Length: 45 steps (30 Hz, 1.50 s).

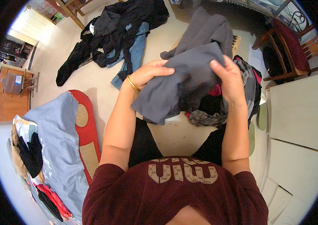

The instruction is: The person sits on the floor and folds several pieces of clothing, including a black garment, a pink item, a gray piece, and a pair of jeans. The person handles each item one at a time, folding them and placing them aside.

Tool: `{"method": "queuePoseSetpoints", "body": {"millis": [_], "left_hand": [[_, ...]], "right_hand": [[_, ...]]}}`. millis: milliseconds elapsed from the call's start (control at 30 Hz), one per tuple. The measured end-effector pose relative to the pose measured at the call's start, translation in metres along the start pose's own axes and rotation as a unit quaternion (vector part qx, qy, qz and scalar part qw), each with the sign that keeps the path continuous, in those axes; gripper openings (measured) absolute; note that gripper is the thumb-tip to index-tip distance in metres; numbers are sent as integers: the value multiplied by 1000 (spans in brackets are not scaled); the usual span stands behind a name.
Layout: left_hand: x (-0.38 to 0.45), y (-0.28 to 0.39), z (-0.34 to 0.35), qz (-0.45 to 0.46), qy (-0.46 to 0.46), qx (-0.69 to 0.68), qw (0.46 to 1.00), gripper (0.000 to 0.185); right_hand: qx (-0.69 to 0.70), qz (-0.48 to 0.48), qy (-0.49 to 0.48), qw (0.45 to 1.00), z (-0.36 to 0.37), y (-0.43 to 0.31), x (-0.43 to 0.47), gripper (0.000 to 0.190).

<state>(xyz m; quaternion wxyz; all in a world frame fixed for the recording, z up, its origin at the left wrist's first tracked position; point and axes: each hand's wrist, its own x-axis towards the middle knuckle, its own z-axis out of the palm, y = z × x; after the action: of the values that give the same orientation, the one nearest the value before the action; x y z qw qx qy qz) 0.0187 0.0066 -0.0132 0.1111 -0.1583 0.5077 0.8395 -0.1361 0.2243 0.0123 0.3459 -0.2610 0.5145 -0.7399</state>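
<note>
A dark grey cloth garment (181,81) hangs between my two hands, partly folded and crumpled. My left hand (150,73), with a gold bangle at the wrist, grips its upper left edge between thumb and fingers. My right hand (228,74) pinches its upper right side. Just beyond lies a thicker grey garment (204,33), partly covered by the held cloth. Under and beside my right forearm is a heap of grey, black and pink clothes (246,76). A patterned grey cloth (206,118) lies below the held garment.
Black clothes (105,36) and blue jeans (139,47) lie on the floor ahead. At left, a light blue cloth (58,121) partly covers a red mat (84,98), with black gloves or small garments (34,152) on it. A wooden chair (293,56) and white cabinet (299,112) stand at right.
</note>
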Motion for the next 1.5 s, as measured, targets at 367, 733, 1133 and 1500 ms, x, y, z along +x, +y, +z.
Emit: {"method": "queuePoseSetpoints", "body": {"millis": [367, 733, 1133, 1500], "left_hand": [[25, -30, -40, 62, -130, -106, 984, 60], [80, -55, 26, 250, 148, -232, 928, 37], [9, 19, -28, 400, 375, -4, 836, 27], [29, -40, 99, 212, -29, 200, 956, 65]], "right_hand": [[252, -85, 219, 939, -37, -35, 3, 27], [135, -155, 279, 938, -28, -35, 3, 24], [-228, -225, 337, 885, -63, -17, 9, 29], [-305, -202, 121, 923, 30, -4, -30, 25]]}}
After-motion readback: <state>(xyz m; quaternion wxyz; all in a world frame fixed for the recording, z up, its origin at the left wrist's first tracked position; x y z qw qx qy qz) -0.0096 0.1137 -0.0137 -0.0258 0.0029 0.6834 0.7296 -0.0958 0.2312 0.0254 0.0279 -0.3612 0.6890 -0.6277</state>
